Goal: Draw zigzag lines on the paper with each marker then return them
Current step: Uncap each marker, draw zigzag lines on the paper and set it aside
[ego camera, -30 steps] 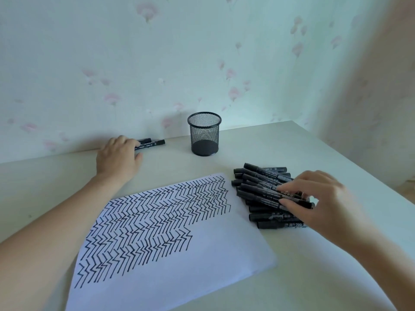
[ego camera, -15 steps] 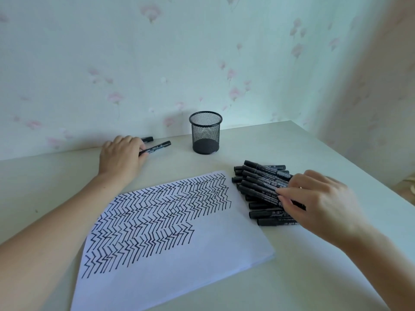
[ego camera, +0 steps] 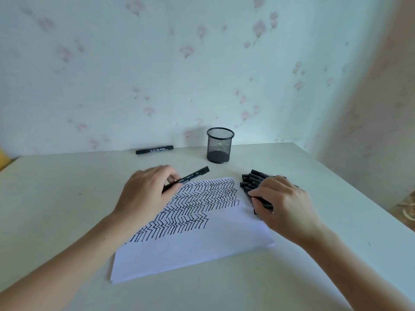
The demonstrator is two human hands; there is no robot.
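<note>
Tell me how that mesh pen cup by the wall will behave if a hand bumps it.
The mesh pen cup looks empty and is see-through wire, so it is probably light and would slide or tip easily. It stands upright, taller than wide, which favours tipping. Once on its side, its round wall would likely let it roll across the table.

Soft, even daylight fills the scene, with a cool greenish-blue cast over the wall (ego camera: pixel 157 75) and the table (ego camera: pixel 67 187). The wall is brightest behind the mesh cup (ego camera: pixel 220 145), near the table's far edge, and dims toward the right, where a pinkish-beige surface (ego camera: pixel 386 97) is blurred and smeared. Shadows are faint: a soft one lies under the left hand (ego camera: pixel 146 195), another under the right hand (ego camera: pixel 285 205), and a thin one along the paper (ego camera: pixel 202 248) at its near edge. No hard glare shows. Wide-angle distortion bends the table's far edge and stretches both forearms at the lower corners. Fine detail is soft throughout; the print on the marker (ego camera: pixel 154 149) by the far edge is unreadable.
</note>
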